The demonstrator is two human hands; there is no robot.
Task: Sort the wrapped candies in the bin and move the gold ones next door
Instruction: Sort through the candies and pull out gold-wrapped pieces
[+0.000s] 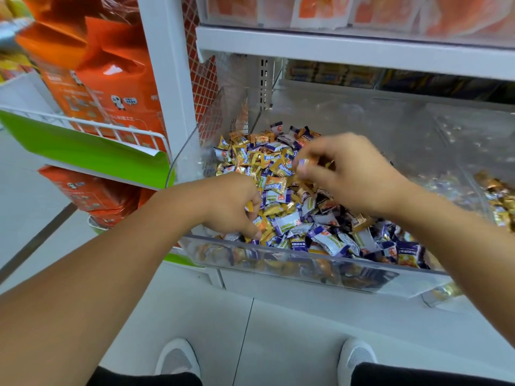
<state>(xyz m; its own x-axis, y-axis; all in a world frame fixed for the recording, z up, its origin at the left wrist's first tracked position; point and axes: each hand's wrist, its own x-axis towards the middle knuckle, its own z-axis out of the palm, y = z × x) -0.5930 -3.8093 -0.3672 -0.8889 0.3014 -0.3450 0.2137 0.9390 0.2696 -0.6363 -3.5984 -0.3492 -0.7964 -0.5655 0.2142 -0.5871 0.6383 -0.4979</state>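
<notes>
In the clear plastic bin (pixel 278 263) on the lower shelf, lying heaped: wrapped candies (pixel 301 218), gold ones mixed with purple-and-white ones, gold thicker toward the back left, purple-and-white thicker along the front wall. Reaching into the front left corner of that heap: the left hand (pixel 231 204), fingers curled down among the wrappers, grip narrow and pinching a gold candy (pixel 250 206) between thumb and fingertips. Hovering above the middle of the heap: the right hand (pixel 342 168), fingers bunched, grip closed around a small cluster of gold wrappers (pixel 306 162), blurred; exact count not being possible to tell. Sitting just to the right, behind a clear divider: the neighbouring bin (pixel 473 151), holding a few gold candies (pixel 498 196) at the far right edge of the view. Running above the bins: a white shelf board (pixel 348 48) carrying orange packets. Standing to the left: a white upright post (pixel 170 79), and beyond it a wire rack (pixel 92 126) with a green card front, holding orange boxes (pixel 111 87). Showing at the bottom, on the pale floor (pixel 250 330): two light shoes (pixel 178 358) and dark trouser legs.
</notes>
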